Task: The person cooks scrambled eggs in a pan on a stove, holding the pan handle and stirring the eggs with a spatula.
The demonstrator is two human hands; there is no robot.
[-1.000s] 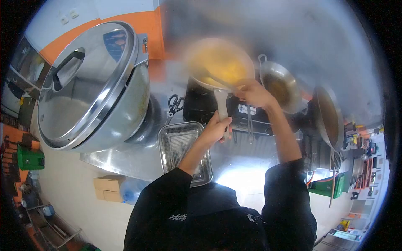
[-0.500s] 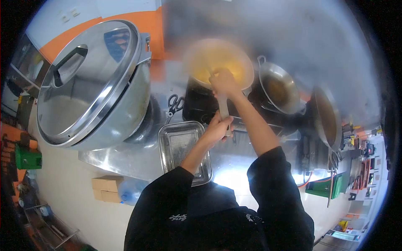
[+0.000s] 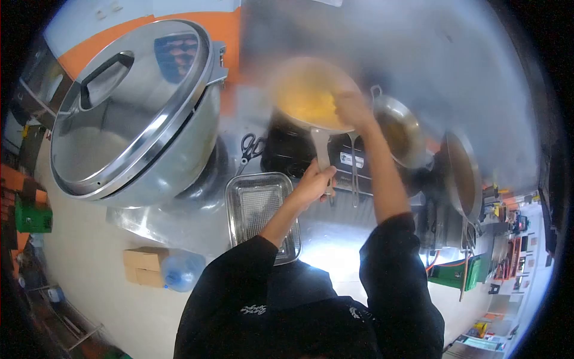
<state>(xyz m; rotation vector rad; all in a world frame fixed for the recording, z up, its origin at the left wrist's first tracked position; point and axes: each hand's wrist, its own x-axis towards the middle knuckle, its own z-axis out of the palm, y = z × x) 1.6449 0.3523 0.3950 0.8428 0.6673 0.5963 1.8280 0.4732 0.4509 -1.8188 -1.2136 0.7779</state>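
Observation:
My left hand (image 3: 315, 183) is wrapped round the handle (image 3: 321, 149) of a wide pan (image 3: 350, 124) on the black stove (image 3: 287, 146). Yellow-orange food or liquid (image 3: 305, 99) fills the pan, blurred by steam. Over the pan's right side, my right hand (image 3: 353, 110) is closed, its fingers down near the yellow contents. What it grips is hidden by blur and by the hand itself. A slim metal utensil handle (image 3: 354, 173) shows below the pan rim, right of the pan handle.
Left stands a large lidded metal pot (image 3: 203, 128). Black-handled scissors (image 3: 251, 146) and a wire-mesh tray (image 3: 232, 206) lie before the stove. Two more pans, one nearer (image 3: 412, 113) and one farther right (image 3: 475, 161), stand beyond my right arm. A cardboard box (image 3: 143, 266) is on the floor.
My right hand has moved from the pan's middle, above its handle, to the right side of the pan. My left hand keeps its hold. The slim metal handle is now more exposed.

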